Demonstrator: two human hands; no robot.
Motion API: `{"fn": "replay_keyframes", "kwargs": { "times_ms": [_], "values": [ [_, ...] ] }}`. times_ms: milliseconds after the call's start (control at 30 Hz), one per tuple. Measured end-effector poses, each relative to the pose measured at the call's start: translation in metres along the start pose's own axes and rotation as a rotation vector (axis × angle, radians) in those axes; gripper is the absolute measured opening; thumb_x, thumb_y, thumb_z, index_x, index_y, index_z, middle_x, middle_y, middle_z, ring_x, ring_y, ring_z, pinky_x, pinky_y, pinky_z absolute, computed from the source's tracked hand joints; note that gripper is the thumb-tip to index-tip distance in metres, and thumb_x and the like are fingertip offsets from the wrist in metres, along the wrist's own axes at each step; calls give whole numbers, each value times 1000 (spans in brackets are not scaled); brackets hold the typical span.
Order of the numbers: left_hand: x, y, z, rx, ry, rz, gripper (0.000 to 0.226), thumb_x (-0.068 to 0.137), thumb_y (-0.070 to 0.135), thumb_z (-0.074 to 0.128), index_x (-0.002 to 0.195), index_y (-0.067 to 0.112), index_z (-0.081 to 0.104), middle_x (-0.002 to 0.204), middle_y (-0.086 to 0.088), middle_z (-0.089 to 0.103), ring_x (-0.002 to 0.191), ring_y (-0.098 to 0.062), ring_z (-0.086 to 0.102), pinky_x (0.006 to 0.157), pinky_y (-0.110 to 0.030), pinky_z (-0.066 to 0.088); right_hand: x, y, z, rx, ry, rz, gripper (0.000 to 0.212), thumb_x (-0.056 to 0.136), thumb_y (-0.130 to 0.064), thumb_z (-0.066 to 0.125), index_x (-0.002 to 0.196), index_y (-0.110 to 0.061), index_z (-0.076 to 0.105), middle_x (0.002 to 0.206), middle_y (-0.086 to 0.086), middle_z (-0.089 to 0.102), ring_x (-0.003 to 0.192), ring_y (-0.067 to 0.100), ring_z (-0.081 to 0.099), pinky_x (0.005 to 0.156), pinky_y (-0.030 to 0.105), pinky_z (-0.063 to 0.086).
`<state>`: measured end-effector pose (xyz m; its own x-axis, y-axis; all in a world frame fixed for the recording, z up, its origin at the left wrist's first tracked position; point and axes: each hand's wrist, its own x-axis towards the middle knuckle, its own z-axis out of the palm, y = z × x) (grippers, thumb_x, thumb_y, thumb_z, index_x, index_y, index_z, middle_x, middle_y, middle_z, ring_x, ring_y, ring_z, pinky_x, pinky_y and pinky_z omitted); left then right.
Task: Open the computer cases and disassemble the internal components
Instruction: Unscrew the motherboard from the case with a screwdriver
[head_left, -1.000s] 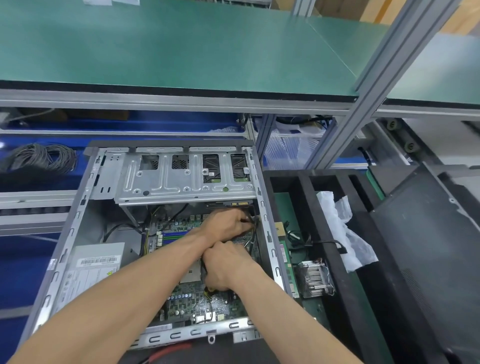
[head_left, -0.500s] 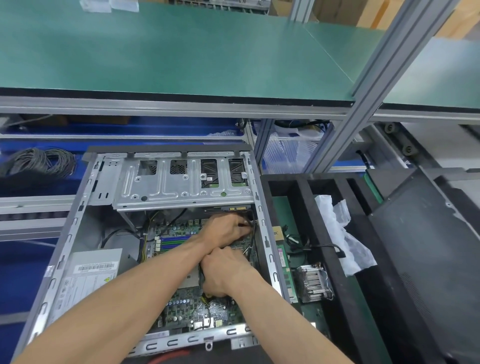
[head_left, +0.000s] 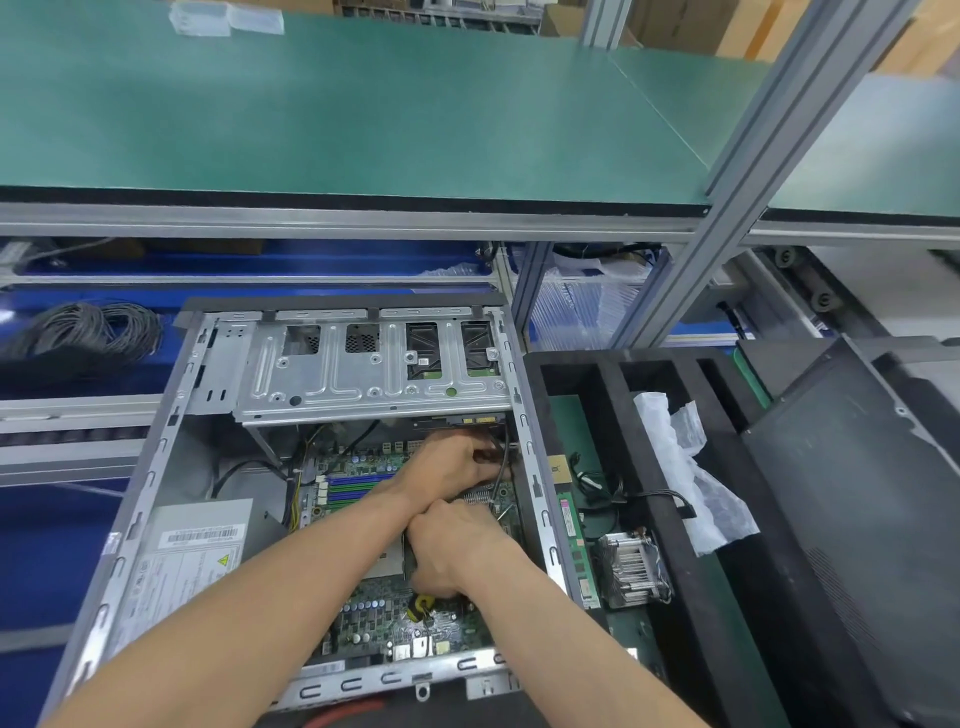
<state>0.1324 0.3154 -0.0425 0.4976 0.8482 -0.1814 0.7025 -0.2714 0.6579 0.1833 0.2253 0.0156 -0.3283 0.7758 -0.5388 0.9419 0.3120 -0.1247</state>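
Fingers of the left hand (head_left: 452, 462) curl down around a dark cable (head_left: 502, 460) at the far right corner of the motherboard (head_left: 400, 618), inside an open computer case (head_left: 156, 462); whether they pinch a plug or only the lead cannot be told. Just nearer the camera, touching that wrist, the right hand (head_left: 454, 551) is bunched in a fist over the board, its fingertips hidden, a yellow-and-black handle (head_left: 420, 607), seemingly a tool, poking out beneath it.

The risk, judged from this grip: pulling on the lead rather than the connector could tear wires from the plug or flex the thin green board, and a slip of the tool could gouge the small cylindrical capacitors packed around the fist.

Left of the fingers run blue and green plastic memory slots (head_left: 358, 486); beyond the fingers hangs a stamped, ribbed sheet-metal drive cage (head_left: 363, 379) with sharp-looking punched openings. Further left sits a boxy grey power supply (head_left: 192, 551) with paper labels. Right of the hands, past the case wall, a black foam tray (head_left: 670, 514) holds a green memory stick (head_left: 574, 530), a finned metal heatsink (head_left: 631, 569) and crumpled translucent plastic wrap (head_left: 685, 467). A matte green mat tops the bench (head_left: 363, 114) beyond
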Motion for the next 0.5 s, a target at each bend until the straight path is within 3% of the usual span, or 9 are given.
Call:
{"fn": "replay_keyframes", "kwargs": {
  "times_ms": [100, 200, 267, 333, 400, 433, 500],
  "values": [
    [-1, 0, 0, 47, 6, 69, 39, 91, 50, 67, 118, 23, 74, 118, 3, 73, 109, -19, 65, 84, -21, 42, -1, 0, -1, -8, -9, -5, 40, 89, -25, 62, 125, -8, 62, 122, 16, 64, 109, 37, 61, 86, 43, 48],
    [0, 0, 1, 56, 23, 81, 35, 95, 46, 63, 114, 20, 76, 114, 3, 74, 103, -20, 65, 82, -22, 41, 0, 0, 0, -13, -12, -5, 38, 89, -25, 62, 123, -8, 62, 121, 16, 64, 109, 37, 61, 86, 43, 47],
    [1, 1, 1, 54, 17, 66, 31, 95, 42, 64, 102, 15, 78, 94, 3, 73, 88, -21, 63, 71, -21, 37, 1, 0, -1, -11, -15, -1, 39, 89, -26, 63, 124, -8, 62, 121, 16, 64, 109, 37, 61, 85, 43, 47],
    [2, 0, 2, 48, 4, 32, 29, 94, 35, 65, 76, 13, 73, 70, 6, 59, 73, -20, 54, 60, -20, 29, 1, 1, -1, -7, -20, -1, 40, 89, -25, 63, 124, -8, 61, 121, 16, 64, 109, 37, 61, 85, 43, 47],
    [3, 0, 3, 47, -20, 11, 35, 93, 34, 63, 62, 18, 62, 62, 9, 57, 71, -20, 54, 58, -21, 28, 1, 0, 0, -2, -21, -1, 39, 89, -25, 63, 124, -8, 61, 121, 16, 64, 108, 37, 61, 83, 43, 47],
    [4, -1, 4, 38, -27, -1, 31, 94, 38, 61, 68, 21, 66, 71, 8, 66, 76, -17, 56, 62, -21, 31, 1, 0, 0, -1, -21, 1, 39, 89, -25, 63, 123, -8, 61, 120, 16, 64, 108, 37, 61, 82, 42, 46],
    [4, -1, 2, -2, -17, -29, 28, 94, 49, 59, 99, 28, 76, 102, 11, 73, 89, -6, 56, 72, -18, 34, 1, 0, -1, 5, -24, 5, 40, 89, -25, 63, 124, -7, 59, 120, 16, 63, 108, 37, 61, 82, 43, 47]
  ]
}}
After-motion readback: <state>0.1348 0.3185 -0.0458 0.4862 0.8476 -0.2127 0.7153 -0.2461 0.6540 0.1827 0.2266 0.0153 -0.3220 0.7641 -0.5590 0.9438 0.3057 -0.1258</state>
